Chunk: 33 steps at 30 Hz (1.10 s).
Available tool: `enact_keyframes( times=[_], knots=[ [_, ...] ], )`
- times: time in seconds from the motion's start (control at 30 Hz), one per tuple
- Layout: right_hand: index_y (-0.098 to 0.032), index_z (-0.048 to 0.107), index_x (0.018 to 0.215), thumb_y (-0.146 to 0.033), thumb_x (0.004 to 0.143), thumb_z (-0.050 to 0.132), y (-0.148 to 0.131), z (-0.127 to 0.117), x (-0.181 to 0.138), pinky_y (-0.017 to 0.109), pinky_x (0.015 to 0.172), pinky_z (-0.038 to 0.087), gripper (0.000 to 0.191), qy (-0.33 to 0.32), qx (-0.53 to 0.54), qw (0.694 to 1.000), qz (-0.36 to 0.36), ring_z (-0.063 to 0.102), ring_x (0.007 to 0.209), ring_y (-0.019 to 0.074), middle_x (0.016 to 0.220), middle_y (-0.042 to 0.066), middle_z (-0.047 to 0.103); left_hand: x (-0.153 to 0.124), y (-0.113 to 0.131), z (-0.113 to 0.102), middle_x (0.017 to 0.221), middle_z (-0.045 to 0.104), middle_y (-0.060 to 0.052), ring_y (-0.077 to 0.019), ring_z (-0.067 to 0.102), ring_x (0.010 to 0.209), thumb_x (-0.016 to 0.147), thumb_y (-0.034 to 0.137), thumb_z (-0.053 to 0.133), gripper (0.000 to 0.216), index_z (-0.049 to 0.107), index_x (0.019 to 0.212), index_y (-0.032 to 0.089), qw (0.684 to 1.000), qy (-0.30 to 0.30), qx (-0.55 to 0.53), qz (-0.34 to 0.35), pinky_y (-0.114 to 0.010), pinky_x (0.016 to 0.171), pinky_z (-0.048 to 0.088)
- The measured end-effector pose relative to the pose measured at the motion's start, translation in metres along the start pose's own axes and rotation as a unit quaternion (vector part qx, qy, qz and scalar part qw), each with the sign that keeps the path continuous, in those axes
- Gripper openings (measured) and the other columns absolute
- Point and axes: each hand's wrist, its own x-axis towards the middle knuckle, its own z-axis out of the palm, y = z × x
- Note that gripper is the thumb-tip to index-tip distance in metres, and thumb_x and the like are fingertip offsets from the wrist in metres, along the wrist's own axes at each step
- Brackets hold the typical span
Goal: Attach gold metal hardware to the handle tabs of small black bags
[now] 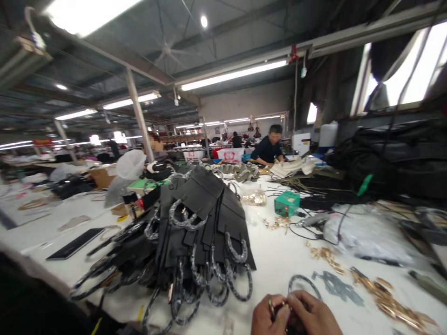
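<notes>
Seemingly, clear bag (253,197) holds gold fittings.

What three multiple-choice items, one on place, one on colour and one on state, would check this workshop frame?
1. Where is the pile of black pieces with ring handles?
A. left of the hands
B. on the floor
C. on a shelf

2. What colour is the small box on the white table?
A. red
B. green
C. yellow

3. How are the left hand and right hand?
A. spread flat and far apart
B. together, pinching a small gold-coloured part
C. out of view

Key: 1 A, it lies on the table left of them; 2 B, it is plainly green; 3 B, both meet at the bottom edge around the part.
</notes>
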Motion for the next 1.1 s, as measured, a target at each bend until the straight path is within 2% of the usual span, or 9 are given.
enact_keyframes(
  times=[0.1,0.23,0.37,0.5,0.63,0.77,0.93,1.03,1.1],
  knots=[
    [-0.019,0.064,0.072,-0.063,0.081,0.056,-0.004,0.002,0.000,0.025,0.054,0.045,0.046,0.016,0.031,0.999,-0.005,0.060,0.060,0.0177,0.063,0.001,0.063,0.005,-0.005,0.000,0.082,0.068,-0.006,-0.0212,0.060,0.079,0.086,0.052,0.053,0.039,0.073,0.090,0.019,1.000,-0.002,-0.019,0.022,-0.030,0.076,0.048],
    [-0.018,0.064,0.075,-0.064,0.081,0.058,-0.009,0.001,-0.002,0.025,0.056,0.046,0.047,0.022,0.070,0.997,-0.002,0.062,0.062,0.0178,0.065,0.001,0.065,0.006,-0.004,0.000,0.094,0.071,-0.008,-0.0237,0.064,0.088,0.084,0.057,0.057,0.045,0.072,0.105,0.020,0.996,-0.012,-0.091,0.004,-0.032,0.083,0.050],
    [-0.017,0.066,0.083,-0.070,0.083,0.051,-0.015,-0.004,-0.005,0.026,0.059,0.050,0.056,0.000,0.098,0.995,0.008,0.067,0.067,0.0192,0.072,0.005,0.069,0.002,0.008,-0.002,0.099,0.070,-0.008,-0.0237,0.064,0.096,0.086,0.054,0.057,0.042,0.073,0.109,0.022,0.994,-0.001,-0.105,0.026,-0.033,0.090,0.049],
    [-0.015,0.065,0.078,-0.075,0.078,0.054,-0.023,-0.009,-0.004,0.022,0.050,0.046,0.061,-0.050,0.114,0.992,0.035,0.066,0.059,0.0164,0.068,0.006,0.068,-0.001,0.021,-0.007,0.094,0.068,-0.007,-0.0230,0.064,0.093,0.089,0.051,0.055,0.041,0.072,0.113,0.023,0.995,-0.012,-0.095,0.034,-0.033,0.087,0.049],
    [-0.014,0.068,0.083,-0.067,0.079,0.061,-0.026,-0.014,-0.004,0.020,0.050,0.045,0.053,-0.091,0.151,0.982,0.062,0.066,0.061,0.0143,0.074,0.007,0.071,-0.004,0.030,-0.012,0.100,0.068,-0.005,-0.0223,0.064,0.099,0.092,0.046,0.053,0.038,0.068,0.120,0.025,0.996,-0.044,-0.077,0.026,-0.033,0.091,0.048],
    [-0.015,0.070,0.090,-0.052,0.076,0.073,-0.023,-0.020,-0.007,0.019,0.056,0.046,0.040,-0.086,0.198,0.974,0.068,0.066,0.067,0.0128,0.079,0.005,0.072,-0.006,0.036,-0.012,0.110,0.068,-0.005,-0.0222,0.062,0.108,0.093,0.041,0.054,0.035,0.067,0.122,0.026,0.995,-0.044,-0.082,0.025,-0.033,0.098,0.044],
    [-0.015,0.070,0.101,-0.045,0.074,0.077,-0.027,-0.025,-0.010,0.020,0.058,0.048,0.041,-0.084,0.217,0.968,0.097,0.067,0.069,0.0130,0.083,0.007,0.074,-0.004,0.037,-0.011,0.110,0.069,-0.003,-0.0209,0.062,0.106,0.092,0.039,0.056,0.033,0.068,0.120,0.026,0.995,-0.042,-0.086,0.018,-0.032,0.098,0.044],
    [-0.015,0.069,0.106,-0.044,0.074,0.078,-0.029,-0.025,-0.014,0.020,0.057,0.048,0.043,-0.081,0.227,0.965,0.104,0.067,0.068,0.0132,0.080,0.006,0.074,-0.007,0.035,-0.011,0.103,0.069,-0.003,-0.0201,0.063,0.098,0.089,0.042,0.059,0.036,0.066,0.121,0.025,0.996,-0.016,-0.083,-0.006,-0.032,0.092,0.046],
    [-0.016,0.069,0.109,-0.044,0.075,0.078,-0.028,-0.023,-0.017,0.021,0.059,0.049,0.045,-0.086,0.227,0.965,0.102,0.068,0.072,0.0141,0.086,0.008,0.074,-0.010,0.031,-0.011,0.098,0.068,-0.003,-0.0195,0.063,0.090,0.088,0.044,0.060,0.038,0.065,0.120,0.022,0.996,-0.004,-0.089,-0.024,-0.032,0.086,0.048]
  ],
)
